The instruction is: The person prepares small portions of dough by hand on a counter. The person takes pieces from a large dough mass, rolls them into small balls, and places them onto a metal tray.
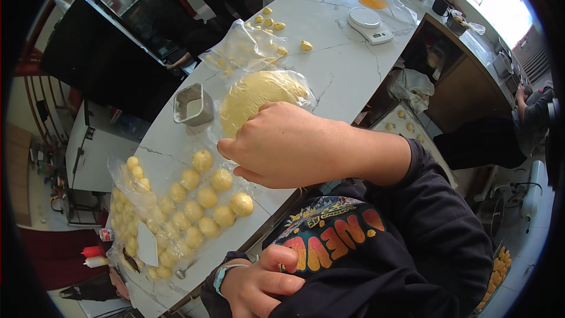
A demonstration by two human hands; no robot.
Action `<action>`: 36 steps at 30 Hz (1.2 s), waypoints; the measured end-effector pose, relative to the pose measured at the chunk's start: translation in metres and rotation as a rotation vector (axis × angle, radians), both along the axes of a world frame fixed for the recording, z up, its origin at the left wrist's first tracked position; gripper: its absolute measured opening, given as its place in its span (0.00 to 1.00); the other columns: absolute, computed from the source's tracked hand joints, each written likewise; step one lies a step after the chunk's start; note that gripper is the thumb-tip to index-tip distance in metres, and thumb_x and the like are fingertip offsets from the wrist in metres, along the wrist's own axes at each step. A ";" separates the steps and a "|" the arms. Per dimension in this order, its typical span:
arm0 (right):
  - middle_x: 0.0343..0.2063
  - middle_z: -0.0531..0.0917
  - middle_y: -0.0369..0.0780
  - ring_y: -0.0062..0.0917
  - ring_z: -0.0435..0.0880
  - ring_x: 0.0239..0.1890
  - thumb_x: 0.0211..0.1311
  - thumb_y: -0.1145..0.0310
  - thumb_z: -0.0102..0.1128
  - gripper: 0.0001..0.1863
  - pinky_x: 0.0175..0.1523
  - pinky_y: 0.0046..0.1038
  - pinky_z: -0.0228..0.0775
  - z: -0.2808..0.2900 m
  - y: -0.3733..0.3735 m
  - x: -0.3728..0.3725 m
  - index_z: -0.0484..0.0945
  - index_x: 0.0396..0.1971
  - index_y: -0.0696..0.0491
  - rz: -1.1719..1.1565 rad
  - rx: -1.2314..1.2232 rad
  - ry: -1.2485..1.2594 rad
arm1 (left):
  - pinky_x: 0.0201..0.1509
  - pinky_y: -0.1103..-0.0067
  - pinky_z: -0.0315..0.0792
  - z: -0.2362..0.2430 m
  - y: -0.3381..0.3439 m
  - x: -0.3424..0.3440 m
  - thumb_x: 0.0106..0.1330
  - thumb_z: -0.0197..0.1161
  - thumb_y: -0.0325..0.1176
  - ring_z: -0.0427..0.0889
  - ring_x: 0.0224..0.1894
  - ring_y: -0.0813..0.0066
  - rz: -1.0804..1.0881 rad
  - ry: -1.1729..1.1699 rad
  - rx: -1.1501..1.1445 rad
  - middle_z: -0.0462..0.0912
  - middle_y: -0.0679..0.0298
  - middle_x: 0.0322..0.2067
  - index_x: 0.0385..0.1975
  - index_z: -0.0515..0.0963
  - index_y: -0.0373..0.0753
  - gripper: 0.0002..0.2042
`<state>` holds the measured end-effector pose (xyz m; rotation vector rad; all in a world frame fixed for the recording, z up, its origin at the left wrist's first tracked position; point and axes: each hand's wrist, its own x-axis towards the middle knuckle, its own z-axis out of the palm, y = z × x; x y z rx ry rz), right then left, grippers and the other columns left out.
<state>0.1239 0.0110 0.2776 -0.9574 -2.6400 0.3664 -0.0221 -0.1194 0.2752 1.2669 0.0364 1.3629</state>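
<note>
My right hand (pixel 282 141) is raised over the near edge of the counter, in front of a large slab of yellow dough (pixel 262 95) on clear plastic. Its back faces up and the fingers curl under, so whatever they may hold is hidden. Low against my dark printed sweatshirt (pixel 329 229) rests my left hand (pixel 259 285), fingers loosely bent and apart, holding nothing. A band circles that wrist. Left of my right hand, several round yellow dough balls (pixel 207 197) sit on the counter, many under clear plastic film (pixel 147 200). A white scraper (pixel 147 244) lies among them.
A square metal tin (pixel 193 106) stands left of the slab. Small dough pieces (pixel 306 45) and crumpled plastic (pixel 244 44) lie beyond it. A white scale (pixel 369 25) is farther right on the marble counter (pixel 329 65). Other people (pixel 532 112) are at the right and far side.
</note>
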 end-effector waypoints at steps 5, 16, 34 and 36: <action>0.17 0.80 0.44 0.43 0.84 0.27 0.63 0.63 0.60 0.13 0.34 0.40 0.75 -0.002 -0.004 -0.015 0.74 0.31 0.59 -0.064 -0.030 -0.007 | 0.42 0.65 0.61 -0.002 0.005 -0.023 0.57 0.59 0.25 0.69 0.32 0.64 -0.038 0.020 -0.004 0.70 0.58 0.31 0.30 0.69 0.35 0.06; 0.23 0.82 0.45 0.44 0.84 0.33 0.65 0.61 0.58 0.12 0.42 0.42 0.74 -0.010 -0.002 -0.017 0.75 0.36 0.57 -0.147 -0.078 -0.060 | 0.47 0.66 0.64 -0.012 0.020 -0.046 0.59 0.60 0.27 0.72 0.39 0.61 -0.135 0.094 -0.043 0.72 0.54 0.40 0.38 0.71 0.31 0.10; 0.27 0.86 0.40 0.36 0.86 0.33 0.65 0.57 0.59 0.14 0.40 0.36 0.75 -0.052 0.106 0.085 0.78 0.44 0.50 -0.298 -0.298 -0.015 | 0.54 0.69 0.69 -0.032 0.115 -0.011 0.62 0.62 0.29 0.78 0.48 0.57 -0.067 0.610 -0.068 0.76 0.49 0.51 0.51 0.75 0.27 0.18; 0.28 0.86 0.40 0.34 0.86 0.33 0.64 0.58 0.60 0.14 0.39 0.34 0.76 -0.070 0.147 0.125 0.79 0.43 0.52 -0.488 -0.310 0.042 | 0.49 0.70 0.70 -0.043 0.146 -0.007 0.63 0.63 0.30 0.78 0.41 0.62 -0.051 0.881 0.058 0.79 0.54 0.44 0.49 0.78 0.31 0.15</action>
